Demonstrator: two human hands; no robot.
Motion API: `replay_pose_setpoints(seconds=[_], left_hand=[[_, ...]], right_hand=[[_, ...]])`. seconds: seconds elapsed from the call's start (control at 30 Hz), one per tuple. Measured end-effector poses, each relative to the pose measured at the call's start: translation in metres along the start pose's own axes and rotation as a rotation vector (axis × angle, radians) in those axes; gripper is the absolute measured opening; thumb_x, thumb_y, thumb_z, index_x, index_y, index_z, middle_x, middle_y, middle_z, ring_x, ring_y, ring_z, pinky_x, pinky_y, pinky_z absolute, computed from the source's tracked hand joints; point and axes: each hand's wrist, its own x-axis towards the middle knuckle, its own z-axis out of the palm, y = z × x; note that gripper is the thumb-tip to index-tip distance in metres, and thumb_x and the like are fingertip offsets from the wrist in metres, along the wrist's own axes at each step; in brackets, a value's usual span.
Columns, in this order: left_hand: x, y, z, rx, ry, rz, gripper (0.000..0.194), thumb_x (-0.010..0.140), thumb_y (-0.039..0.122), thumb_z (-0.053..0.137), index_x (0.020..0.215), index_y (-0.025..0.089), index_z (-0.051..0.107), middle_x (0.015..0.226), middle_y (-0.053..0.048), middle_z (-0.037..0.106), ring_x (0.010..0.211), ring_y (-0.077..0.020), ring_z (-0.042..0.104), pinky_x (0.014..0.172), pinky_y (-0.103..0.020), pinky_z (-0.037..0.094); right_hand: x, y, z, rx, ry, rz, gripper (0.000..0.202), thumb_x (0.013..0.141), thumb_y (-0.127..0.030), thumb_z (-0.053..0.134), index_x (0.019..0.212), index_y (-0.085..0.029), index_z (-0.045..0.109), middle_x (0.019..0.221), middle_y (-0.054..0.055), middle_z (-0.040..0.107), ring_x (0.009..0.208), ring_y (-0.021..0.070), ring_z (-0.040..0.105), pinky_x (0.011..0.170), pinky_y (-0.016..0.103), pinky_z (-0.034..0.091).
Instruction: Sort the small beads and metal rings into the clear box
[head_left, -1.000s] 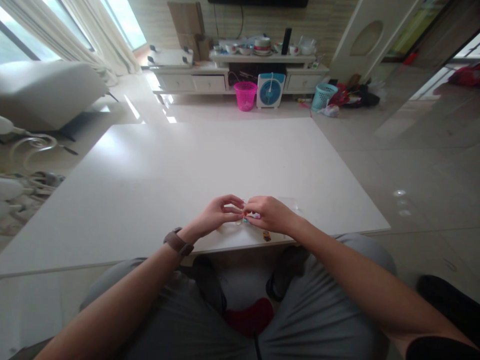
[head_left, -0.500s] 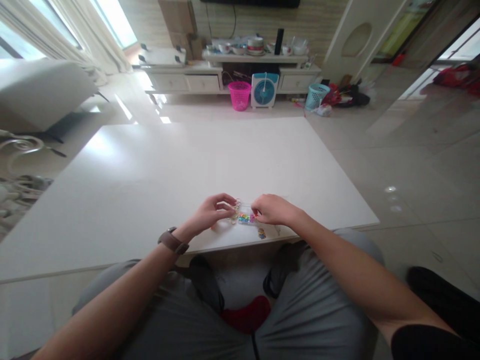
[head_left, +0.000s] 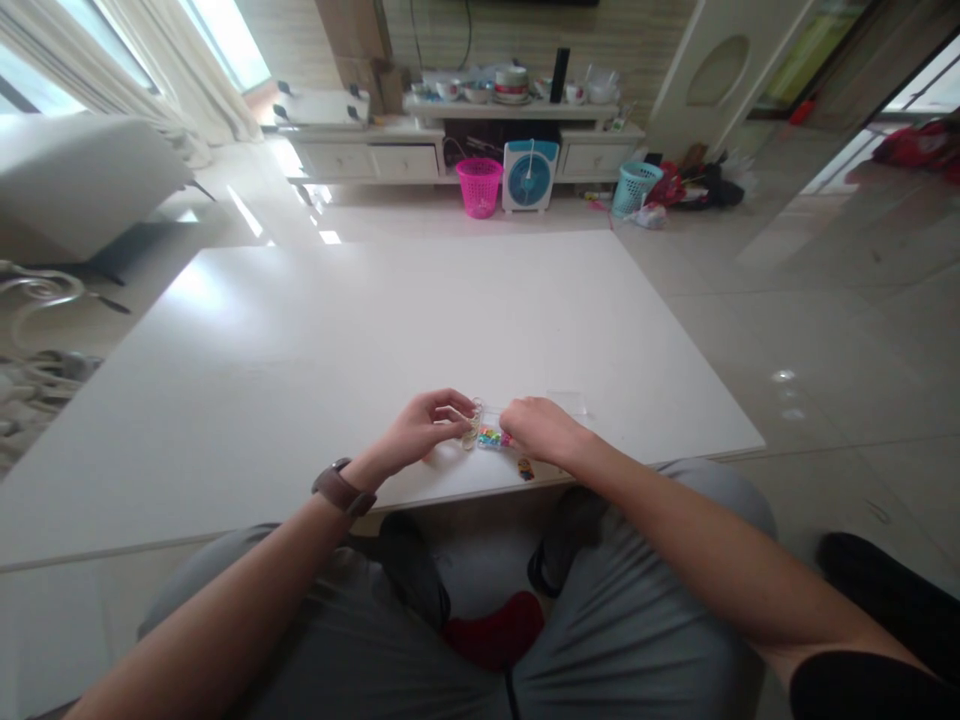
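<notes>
On table (head_left: 360, 320), beads (head_left: 491, 437) likely light, slippery; pinch singly by sides. Left hand (head_left: 433, 424), right hand (head_left: 546, 430): cannot tell grip.

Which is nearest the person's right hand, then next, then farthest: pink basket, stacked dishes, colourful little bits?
From the right hand, head view:
1. Colourful little bits: beside it, on its left.
2. Pink basket: beyond the table.
3. Stacked dishes: up on the cabinet behind.

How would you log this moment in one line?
left hand: at pale looped strand | right hand: at clear plastic box with small multicoloured pieces
</notes>
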Motion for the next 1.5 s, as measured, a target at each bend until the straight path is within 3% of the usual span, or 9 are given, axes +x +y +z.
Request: replay_pose_setpoints(seconds=[0.3,0.63,0.97,1.17,1.3,1.5], left_hand=[[0.002,-0.006,-0.002,-0.051,0.023,0.015,0.027,0.075,0.031,0.074,0.095,0.015,0.066,0.096,-0.008,0.071,0.091,-0.0212,0.067,0.082,-0.036,0.055],[0.003,-0.007,-0.002,-0.029,0.008,0.022,0.023,0.077,0.027,0.072,0.095,0.015,0.067,0.094,-0.008,0.071,0.089,-0.0202,0.067,0.079,-0.033,0.054],[0.007,-0.013,-0.025,0.269,0.1,0.085,0.021,0.081,0.033,0.066,0.091,0.015,0.07,0.085,-0.006,0.071,0.078,-0.0154,0.063,0.067,-0.026,0.05],[0.002,-0.016,-0.039,0.519,-0.069,-0.003,0.02,0.08,0.034,0.063,0.079,0.016,0.07,0.081,-0.005,0.071,0.076,-0.0169,0.065,0.067,-0.027,0.051],[0.0,-0.018,-0.044,0.647,-0.166,-0.088,0.021,0.075,0.038,0.069,0.081,0.018,0.072,0.079,-0.004,0.07,0.074,-0.0184,0.065,0.065,-0.027,0.049],[-0.002,-0.028,-0.043,0.74,-0.244,-0.049,0.025,0.062,0.027,0.076,0.085,0.019,0.074,0.081,-0.003,0.068,0.074,-0.0177,0.063,0.067,-0.027,0.048]], right_hand=[[-0.007,0.011,-0.006,0.016,0.056,-0.021,0.023,0.087,-0.024,0.058,0.095,-0.014,0.077,0.094,0.016,0.075,0.089,0.0245,0.07,0.071,0.027,0.047],[-0.01,0.015,-0.007,0.122,-0.124,-0.111,0.026,0.081,-0.019,0.056,0.094,-0.015,0.078,0.088,0.013,0.076,0.076,0.0202,0.068,0.062,0.025,0.04],[-0.008,0.021,-0.003,0.073,-0.1,-0.041,0.029,0.084,-0.02,0.051,0.095,-0.014,0.078,0.092,0.015,0.076,0.081,0.0222,0.069,0.066,0.027,0.043],[-0.009,0.019,-0.004,0.086,-0.106,-0.061,0.027,0.082,-0.019,0.053,0.093,-0.015,0.077,0.09,0.014,0.076,0.079,0.023,0.07,0.06,0.027,0.04],[-0.01,0.019,-0.005,0.081,-0.105,-0.06,0.027,0.083,-0.018,0.052,0.093,-0.015,0.077,0.091,0.014,0.076,0.08,0.0225,0.069,0.063,0.027,0.041],[-0.011,0.019,-0.008,0.076,-0.077,-0.078,0.028,0.083,-0.019,0.052,0.092,-0.016,0.078,0.09,0.014,0.076,0.079,0.0219,0.068,0.064,0.027,0.04]])
